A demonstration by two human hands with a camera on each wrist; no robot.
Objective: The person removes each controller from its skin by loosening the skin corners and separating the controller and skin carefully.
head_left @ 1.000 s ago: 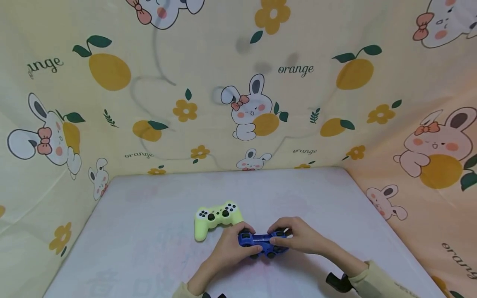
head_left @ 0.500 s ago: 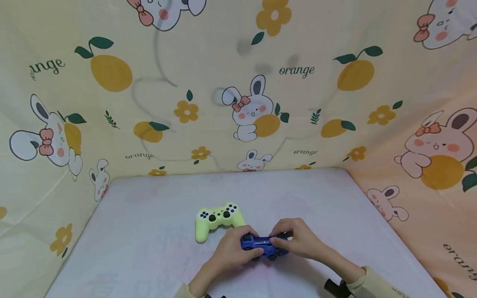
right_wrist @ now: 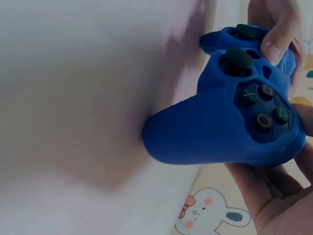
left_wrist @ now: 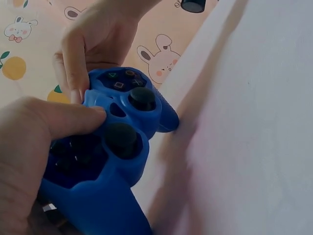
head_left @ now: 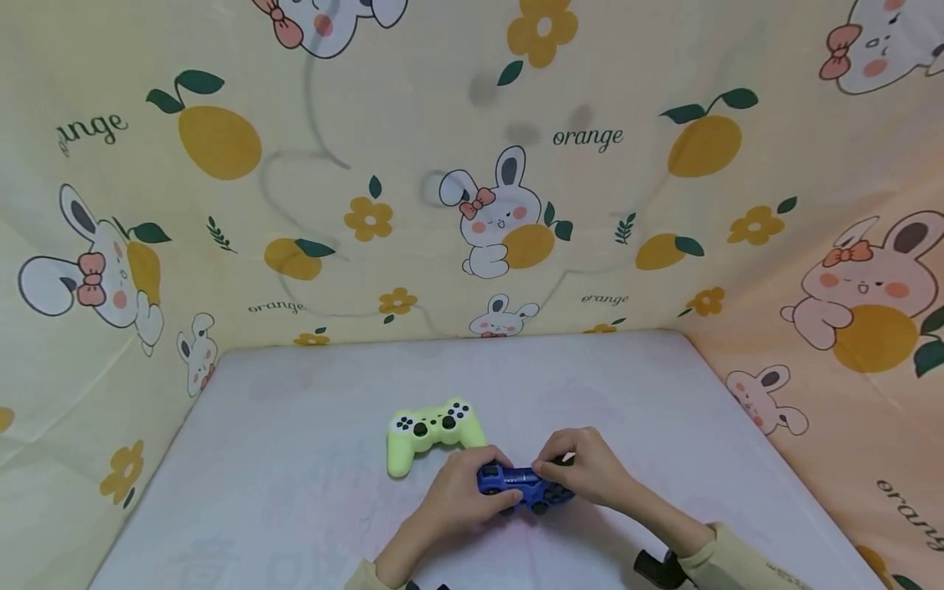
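Note:
A blue game controller (head_left: 527,482) with dark thumbsticks is tilted so its top edge faces up and its button face is toward the person. My left hand (head_left: 466,492) grips its left half, thumb lying across the middle of the face in the left wrist view. At the top edge on the other half, my right hand (head_left: 592,471) pinches the controller with thumb and bent fingers. In the right wrist view the blue handle (right_wrist: 190,132) points down, its tip right at the table. Part of my right fingers is hidden behind the controller.
A pale yellow-green controller (head_left: 401,452) lies face up just beyond my left hand, which overlaps its right handle. The white tabletop (head_left: 295,459) is walled by a printed cloth (head_left: 413,123) at the back and both sides.
My right thumb has shifted from the controller's face up toward its top edge, and the right fingers are bunched closer. The left hand and blue controller have moved slightly right.

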